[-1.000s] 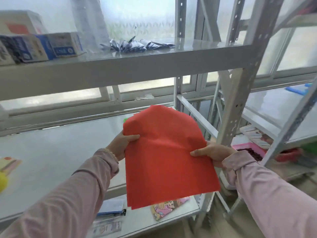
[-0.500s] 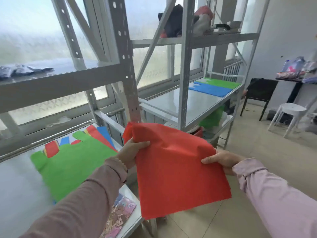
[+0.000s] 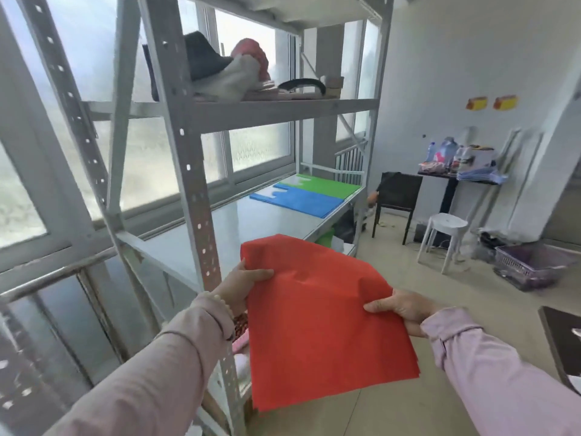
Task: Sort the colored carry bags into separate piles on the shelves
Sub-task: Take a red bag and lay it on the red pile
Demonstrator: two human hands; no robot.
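1. Grey metal shelving [image 3: 201, 184] stands along frosted windows.
2. Left hand [image 3: 240, 286] and right hand [image 3: 405, 308] each pinch one side edge of a flat red bag [image 3: 317, 322], held in mid-air before the rack.
3. Blue bag [image 3: 298, 199] and green bag [image 3: 327, 185] lie side by side on the far shelf.

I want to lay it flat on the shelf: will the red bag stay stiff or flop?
The red bag probably flops: creases show near its top, and the left hand and right hand each hold a side. It looks thin, likely light.
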